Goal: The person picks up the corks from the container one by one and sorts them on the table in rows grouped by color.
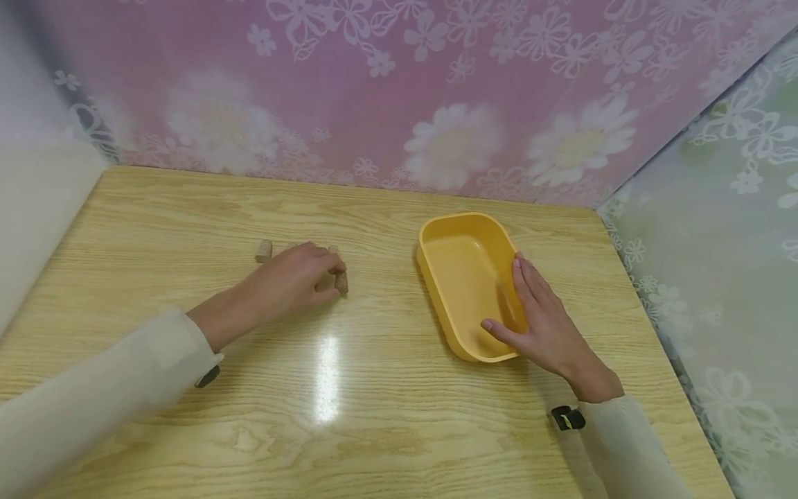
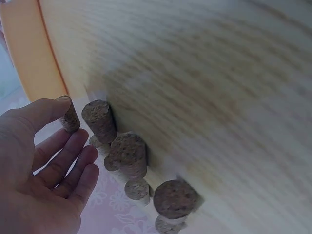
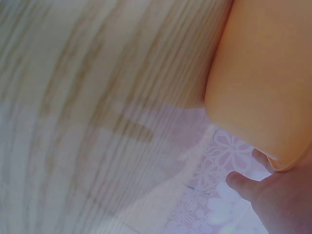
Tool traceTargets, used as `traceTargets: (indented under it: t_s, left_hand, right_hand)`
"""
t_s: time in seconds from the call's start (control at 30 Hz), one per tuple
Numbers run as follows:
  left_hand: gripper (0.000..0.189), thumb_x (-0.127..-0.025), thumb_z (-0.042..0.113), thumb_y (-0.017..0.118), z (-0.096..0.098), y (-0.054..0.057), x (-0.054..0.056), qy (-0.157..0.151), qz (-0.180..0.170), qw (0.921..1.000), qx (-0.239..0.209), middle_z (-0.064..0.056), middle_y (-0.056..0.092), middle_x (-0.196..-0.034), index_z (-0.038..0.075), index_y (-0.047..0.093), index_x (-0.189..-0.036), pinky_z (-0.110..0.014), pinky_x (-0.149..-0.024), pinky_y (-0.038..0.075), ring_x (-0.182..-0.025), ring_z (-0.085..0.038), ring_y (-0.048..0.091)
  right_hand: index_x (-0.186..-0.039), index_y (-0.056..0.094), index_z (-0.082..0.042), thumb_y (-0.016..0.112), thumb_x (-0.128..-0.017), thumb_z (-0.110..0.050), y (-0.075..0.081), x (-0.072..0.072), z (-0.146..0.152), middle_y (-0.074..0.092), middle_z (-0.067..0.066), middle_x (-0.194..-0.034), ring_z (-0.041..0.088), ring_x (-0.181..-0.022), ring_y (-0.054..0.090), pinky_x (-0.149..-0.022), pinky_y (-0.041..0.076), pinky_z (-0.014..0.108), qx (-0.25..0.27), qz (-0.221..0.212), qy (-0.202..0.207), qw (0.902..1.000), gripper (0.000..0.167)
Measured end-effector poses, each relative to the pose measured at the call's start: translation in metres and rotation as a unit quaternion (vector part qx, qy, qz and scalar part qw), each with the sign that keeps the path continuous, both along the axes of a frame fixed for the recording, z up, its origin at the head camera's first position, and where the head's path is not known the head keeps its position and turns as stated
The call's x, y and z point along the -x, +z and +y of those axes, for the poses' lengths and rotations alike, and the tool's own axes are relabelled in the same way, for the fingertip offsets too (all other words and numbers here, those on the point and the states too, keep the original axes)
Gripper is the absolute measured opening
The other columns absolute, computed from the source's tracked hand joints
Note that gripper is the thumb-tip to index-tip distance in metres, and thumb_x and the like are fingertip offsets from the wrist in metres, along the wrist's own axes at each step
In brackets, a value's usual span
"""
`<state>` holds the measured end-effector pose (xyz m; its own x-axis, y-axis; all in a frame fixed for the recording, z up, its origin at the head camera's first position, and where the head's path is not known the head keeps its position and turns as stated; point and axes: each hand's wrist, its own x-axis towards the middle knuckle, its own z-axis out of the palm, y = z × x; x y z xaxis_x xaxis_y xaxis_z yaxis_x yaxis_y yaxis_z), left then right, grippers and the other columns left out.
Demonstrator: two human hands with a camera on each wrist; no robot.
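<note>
My left hand (image 1: 293, 281) pinches a small brown cork (image 2: 70, 117) between thumb and fingertips, close over the table. Several more corks stand in a group beside that hand, among them a tapered cork (image 2: 99, 120) and a wider cork (image 2: 175, 199) in the left wrist view. From the head view, one cork (image 1: 264, 251) shows behind the wrist while the hand partly covers others. My right hand (image 1: 548, 333) rests against the right rim of a yellow plastic basin (image 1: 436, 291), fingers straight along it and thumb reaching over the inside.
The light wood-grain table (image 1: 386, 430) carries the basin right of centre and the corks left of it. A pink flowered backdrop (image 1: 349, 111) rises at the table's back edge, and a pale green flowered one (image 1: 736, 277) along the right side.
</note>
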<state>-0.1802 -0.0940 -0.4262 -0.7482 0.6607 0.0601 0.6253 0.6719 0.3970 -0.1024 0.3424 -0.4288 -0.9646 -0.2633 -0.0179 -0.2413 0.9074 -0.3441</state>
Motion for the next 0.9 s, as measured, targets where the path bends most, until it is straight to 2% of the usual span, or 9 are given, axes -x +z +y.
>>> traceTargets:
  t_s: [0.1,0.2,0.3,0.53,0.7,0.9]
  left_hand:
    - [0.032,-0.099,0.019,0.081,-0.002,-0.003,-0.002,-0.002,0.000,1.0000,-0.004,-0.010,0.079,-0.120,0.003,0.076,-0.126,-0.049,-0.105,0.058,-0.112,-0.029,0.072]
    - [0.031,-0.098,0.018,0.082,-0.003,-0.006,-0.004,-0.008,0.001,0.9999,-0.009,-0.005,0.077,-0.104,0.003,0.076,-0.125,-0.042,-0.090,0.059,-0.094,-0.020,0.067]
    - [0.031,-0.097,0.017,0.083,-0.004,-0.009,-0.005,-0.015,0.006,0.9998,-0.013,-0.001,0.073,-0.093,0.003,0.077,-0.124,-0.035,-0.080,0.054,-0.083,-0.015,0.060]
    - [0.031,-0.097,0.013,0.081,-0.007,-0.014,-0.008,-0.014,0.012,0.9997,-0.015,-0.004,0.075,-0.101,0.000,0.077,-0.125,-0.032,-0.077,0.057,-0.085,-0.014,0.062]
    - [0.031,-0.098,0.014,0.081,-0.008,-0.016,-0.010,-0.010,0.010,0.9998,-0.016,-0.007,0.077,-0.110,0.001,0.077,-0.125,-0.034,-0.081,0.060,-0.092,-0.017,0.066]
    - [0.032,-0.097,0.014,0.083,-0.008,-0.017,-0.011,-0.010,0.020,0.9996,-0.017,-0.008,0.077,-0.110,0.001,0.076,-0.125,-0.036,-0.082,0.061,-0.094,-0.019,0.067]
  right_hand:
    - [-0.175,0.001,-0.007,0.074,-0.100,-0.055,0.000,0.000,0.000,0.002,0.013,-0.185,0.038,-0.171,0.006,-0.135,0.016,0.066,0.001,0.000,0.001,1.0000,0.115]
    - [-0.175,0.002,-0.007,0.075,-0.099,-0.054,0.000,0.000,0.000,0.002,0.013,-0.185,0.039,-0.171,0.006,-0.134,0.016,0.068,0.004,0.000,0.002,1.0000,0.115]
    - [-0.175,0.002,-0.007,0.075,-0.100,-0.054,0.001,0.000,0.000,0.002,0.012,-0.185,0.039,-0.171,0.006,-0.134,0.016,0.068,0.005,-0.002,0.001,1.0000,0.115]
    - [-0.175,0.002,-0.007,0.074,-0.100,-0.054,0.002,-0.001,0.000,0.001,0.013,-0.185,0.039,-0.171,0.006,-0.135,0.016,0.067,0.004,-0.005,-0.001,1.0000,0.115]
    - [-0.175,0.002,-0.006,0.075,-0.099,-0.054,0.001,-0.001,0.000,0.003,0.016,-0.184,0.040,-0.171,0.007,-0.135,0.016,0.067,0.002,0.002,0.000,1.0000,0.115]
    - [-0.175,0.003,-0.005,0.075,-0.099,-0.053,0.001,-0.001,0.000,0.004,0.016,-0.184,0.041,-0.170,0.008,-0.135,0.016,0.066,0.004,0.006,0.001,1.0000,0.115]
